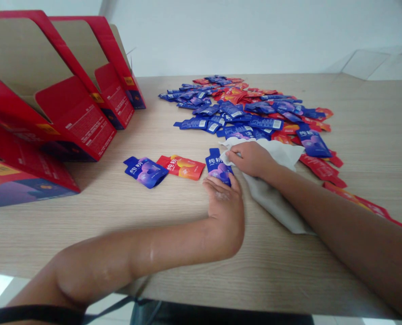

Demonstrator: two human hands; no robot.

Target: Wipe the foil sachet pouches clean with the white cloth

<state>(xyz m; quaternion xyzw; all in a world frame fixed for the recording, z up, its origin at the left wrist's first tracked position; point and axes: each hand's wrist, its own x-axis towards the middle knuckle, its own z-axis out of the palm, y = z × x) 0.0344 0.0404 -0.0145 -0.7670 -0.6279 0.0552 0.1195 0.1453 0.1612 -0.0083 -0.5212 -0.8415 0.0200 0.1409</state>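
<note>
My left hand has its fingers and thumb closed around the lower end of a blue pouch with white lettering and purple fruit on it. A crumpled white cloth is bunched in my right hand, whose closed fingers sit at the pouch's upper right edge. Left of these, another blue pouch lies flat on the table, its right end touching a red-orange pouch. Part of the cloth is hidden under my right forearm.
A large heap of blue and red pouches spreads across the back of the wooden table. Several red cartons with open sides stand at the left. More red pouches trail to the right. Clear plastic is at the back right.
</note>
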